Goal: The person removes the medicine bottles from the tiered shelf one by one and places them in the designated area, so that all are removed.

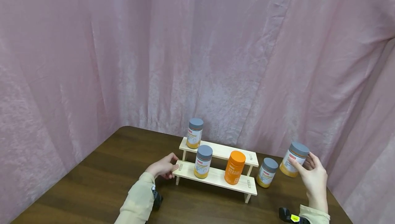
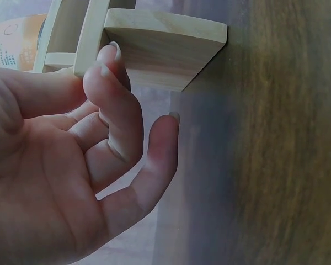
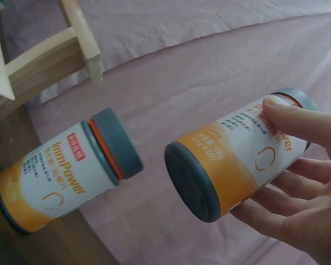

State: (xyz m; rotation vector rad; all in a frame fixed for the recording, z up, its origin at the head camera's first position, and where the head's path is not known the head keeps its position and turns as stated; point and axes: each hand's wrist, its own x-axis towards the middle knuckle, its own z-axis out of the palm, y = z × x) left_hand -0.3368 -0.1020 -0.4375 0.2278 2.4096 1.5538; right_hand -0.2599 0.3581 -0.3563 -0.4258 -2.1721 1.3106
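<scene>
A dark wooden desk [image 1: 102, 172] is supporting a pale two-tier stand [image 1: 216, 177] near its back edge; toward its right edge, one grey-lidded jar [image 1: 266, 176] is standing beside the stand.

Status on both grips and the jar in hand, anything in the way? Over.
Left grip pinching left end of lower shelf. Right grip holding grey-lidded jar, tilted, off the table. Second grey-lidded jar between it and lower shelf.

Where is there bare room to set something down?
Free: upper tier, right of the back jar; table, left of the left hand. Crowded: lower tier, bearing the orange jar and a grey-lidded jar; table right of it, where another jar stands.
</scene>
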